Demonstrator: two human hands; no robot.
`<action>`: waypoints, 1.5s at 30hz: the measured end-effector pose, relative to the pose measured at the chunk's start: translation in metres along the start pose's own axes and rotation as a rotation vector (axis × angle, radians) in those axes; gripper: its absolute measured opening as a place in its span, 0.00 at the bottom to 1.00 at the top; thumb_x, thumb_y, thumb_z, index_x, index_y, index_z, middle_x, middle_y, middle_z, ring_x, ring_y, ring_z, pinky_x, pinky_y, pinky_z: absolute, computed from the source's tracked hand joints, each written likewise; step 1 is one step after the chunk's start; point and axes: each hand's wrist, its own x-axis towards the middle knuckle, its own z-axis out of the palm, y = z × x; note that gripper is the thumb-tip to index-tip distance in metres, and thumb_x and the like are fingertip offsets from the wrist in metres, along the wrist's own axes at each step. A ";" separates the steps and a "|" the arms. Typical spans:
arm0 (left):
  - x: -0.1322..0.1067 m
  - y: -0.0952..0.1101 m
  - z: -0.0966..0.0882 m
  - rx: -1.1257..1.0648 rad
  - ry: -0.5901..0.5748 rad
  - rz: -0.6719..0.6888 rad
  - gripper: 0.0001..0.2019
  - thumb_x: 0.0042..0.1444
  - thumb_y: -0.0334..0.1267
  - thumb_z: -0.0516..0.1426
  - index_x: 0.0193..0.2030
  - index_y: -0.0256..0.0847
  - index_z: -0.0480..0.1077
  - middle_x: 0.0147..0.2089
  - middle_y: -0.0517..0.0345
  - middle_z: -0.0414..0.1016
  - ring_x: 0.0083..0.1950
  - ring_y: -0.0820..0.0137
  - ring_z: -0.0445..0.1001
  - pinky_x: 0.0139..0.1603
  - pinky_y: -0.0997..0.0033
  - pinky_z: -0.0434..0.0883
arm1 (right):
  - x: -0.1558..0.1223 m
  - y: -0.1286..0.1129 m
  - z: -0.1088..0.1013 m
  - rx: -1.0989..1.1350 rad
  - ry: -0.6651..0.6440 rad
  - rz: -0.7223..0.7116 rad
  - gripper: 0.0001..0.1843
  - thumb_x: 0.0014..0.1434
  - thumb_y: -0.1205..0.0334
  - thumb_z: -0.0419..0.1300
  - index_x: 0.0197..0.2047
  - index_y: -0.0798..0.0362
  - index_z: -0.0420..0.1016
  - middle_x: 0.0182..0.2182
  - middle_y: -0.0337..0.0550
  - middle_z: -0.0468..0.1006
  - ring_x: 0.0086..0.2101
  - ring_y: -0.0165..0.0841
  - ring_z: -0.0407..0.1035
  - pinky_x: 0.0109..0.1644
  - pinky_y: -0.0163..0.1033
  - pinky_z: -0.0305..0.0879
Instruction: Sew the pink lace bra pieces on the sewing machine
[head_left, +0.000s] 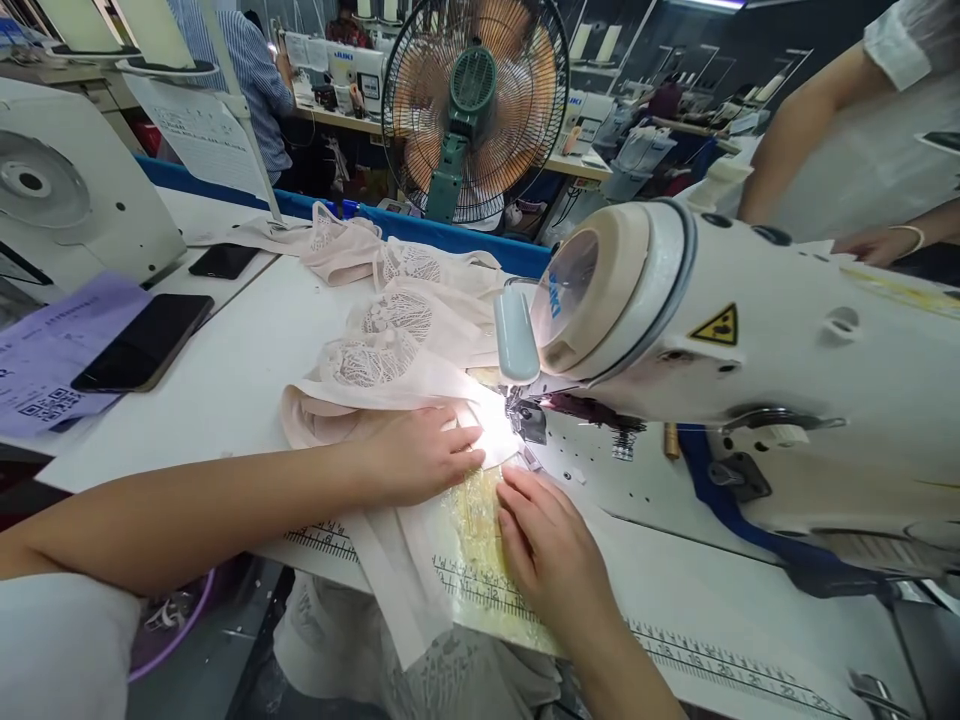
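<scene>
Left hand (pixel 420 455) is laid flat, fingers out, on the pale pink lace-and-cloth garment (pixel 375 357), which is bunched from near the white tabletop's (pixel 247 400) back edge right up to the needle area of a big white sewing machine (pixel 787 345). Right hand (pixel 555 545) has curled fingers by the cloth; can't tell if it's pinching anything.

A harsh glow is bleaching the fabric (pixel 489 428) beside the sewing machine (pixel 780 330). Behind, a ceiling light (pixel 709 4) is shining over a dimmer room. Wide-angle distortion is stretching the edges.
</scene>
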 end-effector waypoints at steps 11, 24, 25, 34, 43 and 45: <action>0.012 -0.016 -0.001 -0.068 -0.101 0.019 0.13 0.65 0.39 0.48 0.48 0.40 0.71 0.52 0.51 0.72 0.45 0.64 0.68 0.48 0.63 0.65 | -0.001 0.000 0.001 0.032 0.003 0.032 0.12 0.62 0.66 0.51 0.46 0.54 0.73 0.47 0.50 0.77 0.49 0.40 0.70 0.52 0.50 0.70; 0.012 -0.024 0.004 -0.074 -0.099 0.063 0.15 0.66 0.41 0.47 0.51 0.40 0.70 0.55 0.51 0.71 0.49 0.62 0.68 0.52 0.62 0.64 | -0.002 0.002 0.001 0.035 0.004 0.019 0.12 0.62 0.65 0.52 0.47 0.52 0.72 0.47 0.49 0.77 0.49 0.42 0.70 0.51 0.51 0.70; 0.013 -0.025 0.004 -0.071 -0.104 0.059 0.15 0.65 0.40 0.47 0.52 0.40 0.70 0.55 0.51 0.71 0.49 0.62 0.68 0.52 0.61 0.64 | -0.002 0.002 0.002 0.036 0.004 0.019 0.12 0.62 0.65 0.52 0.47 0.53 0.72 0.47 0.50 0.77 0.49 0.42 0.70 0.51 0.51 0.70; 0.023 -0.041 0.005 -0.026 -0.154 0.015 0.14 0.64 0.40 0.50 0.51 0.43 0.71 0.55 0.52 0.71 0.50 0.64 0.68 0.52 0.62 0.62 | -0.002 -0.001 0.004 0.054 0.014 0.054 0.12 0.62 0.67 0.51 0.46 0.51 0.72 0.46 0.49 0.77 0.48 0.40 0.70 0.53 0.51 0.70; 0.024 -0.044 0.012 0.021 -0.124 -0.103 0.13 0.63 0.41 0.52 0.50 0.44 0.72 0.54 0.52 0.72 0.52 0.62 0.68 0.53 0.61 0.61 | 0.002 -0.004 0.000 0.005 0.042 0.007 0.11 0.63 0.66 0.50 0.44 0.51 0.71 0.45 0.49 0.77 0.48 0.40 0.70 0.51 0.51 0.70; 0.023 -0.040 0.010 0.028 -0.128 -0.134 0.13 0.63 0.41 0.52 0.50 0.43 0.71 0.53 0.51 0.72 0.52 0.62 0.68 0.53 0.62 0.62 | 0.004 -0.018 -0.008 0.026 0.042 -0.005 0.10 0.63 0.67 0.50 0.44 0.51 0.70 0.43 0.49 0.76 0.45 0.39 0.70 0.47 0.48 0.71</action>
